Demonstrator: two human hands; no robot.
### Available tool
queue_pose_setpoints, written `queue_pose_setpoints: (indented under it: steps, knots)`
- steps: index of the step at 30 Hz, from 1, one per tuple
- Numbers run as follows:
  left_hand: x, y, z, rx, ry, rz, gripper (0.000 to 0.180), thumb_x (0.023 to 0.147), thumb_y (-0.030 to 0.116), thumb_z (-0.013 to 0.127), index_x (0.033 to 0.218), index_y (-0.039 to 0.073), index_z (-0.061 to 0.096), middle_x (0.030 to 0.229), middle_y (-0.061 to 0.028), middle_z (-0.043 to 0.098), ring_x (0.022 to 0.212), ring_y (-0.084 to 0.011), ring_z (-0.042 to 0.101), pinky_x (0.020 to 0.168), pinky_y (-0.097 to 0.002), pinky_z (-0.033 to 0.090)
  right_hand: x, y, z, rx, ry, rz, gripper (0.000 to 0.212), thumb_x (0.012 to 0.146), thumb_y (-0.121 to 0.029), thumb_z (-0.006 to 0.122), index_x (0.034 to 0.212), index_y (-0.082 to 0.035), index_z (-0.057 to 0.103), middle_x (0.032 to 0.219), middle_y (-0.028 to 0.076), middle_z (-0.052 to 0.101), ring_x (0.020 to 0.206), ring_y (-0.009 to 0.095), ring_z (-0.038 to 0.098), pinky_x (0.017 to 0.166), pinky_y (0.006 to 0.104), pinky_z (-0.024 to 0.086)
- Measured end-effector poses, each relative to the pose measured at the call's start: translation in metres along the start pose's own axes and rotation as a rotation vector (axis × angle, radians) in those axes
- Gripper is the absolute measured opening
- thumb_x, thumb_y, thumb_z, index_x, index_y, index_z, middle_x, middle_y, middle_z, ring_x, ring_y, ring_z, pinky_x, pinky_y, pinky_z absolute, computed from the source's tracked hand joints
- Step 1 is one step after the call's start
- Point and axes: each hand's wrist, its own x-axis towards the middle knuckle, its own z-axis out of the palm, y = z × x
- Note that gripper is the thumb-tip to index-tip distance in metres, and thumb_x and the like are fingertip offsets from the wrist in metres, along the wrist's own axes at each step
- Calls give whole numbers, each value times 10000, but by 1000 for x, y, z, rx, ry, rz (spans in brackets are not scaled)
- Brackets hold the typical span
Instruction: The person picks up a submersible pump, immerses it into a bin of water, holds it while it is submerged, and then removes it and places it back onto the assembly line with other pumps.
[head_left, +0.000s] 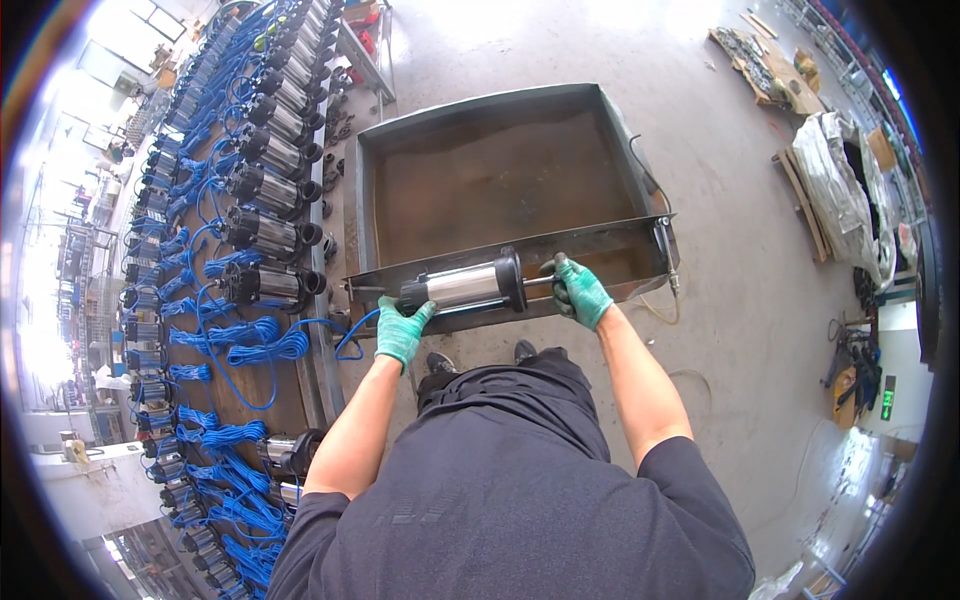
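A pump (465,286) with a shiny steel cylinder and black ends lies sideways across the near edge of a water tank. My left hand (402,334), in a green glove, is closed on its black left end, thumb along the body. A blue cable (357,330) trails from that end toward the left. From the pump's black right end sticks out a thin metal rod (540,281). Around that rod my right hand (582,292), also green-gloved with darkened fingertips, is wrapped. Its far fingers are partly hidden.
Brownish water fills the metal tank (365,205) in front of me. A hose fitting (672,270) hangs at its right corner. On the left, a long bench carries rows of similar pumps (265,232) and coiled blue cables (268,342). A wrapped pallet load (845,190) stands far right.
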Motion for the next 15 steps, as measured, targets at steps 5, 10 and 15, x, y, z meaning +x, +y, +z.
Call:
queue_pose_setpoints:
  steps: [5, 10, 15]
  knots:
    - [-1, 0, 0, -4, -15, -19, 650, 807, 301, 890, 1202, -42, 504, 1094, -167, 692, 966, -241, 652, 877, -348, 518, 3, -16, 4, -297, 60, 128, 575, 1004, -617, 528, 1017, -62, 675, 588, -30, 482, 447, 72, 446, 399, 251, 334]
    - [-2, 3, 0, -15, -7, -31, 640, 808, 287, 888, 1202, -40, 504, 1098, -168, 693, 972, -246, 654, 882, -353, 518, 19, -13, 9, -1025, 221, -26, 591, 1051, -503, 491, 843, 13, 693, 728, 238, 673, 742, 405, 672, 693, 454, 514]
    - [1, 6, 2, -13, -15, -14, 625, 809, 272, 886, 1194, -39, 505, 1094, -166, 691, 965, -246, 653, 881, -357, 520, 37, 21, -20, -796, 257, -180, 401, 1065, -418, 512, 1014, -27, 590, 763, 64, 614, 597, 175, 576, 556, 362, 480]
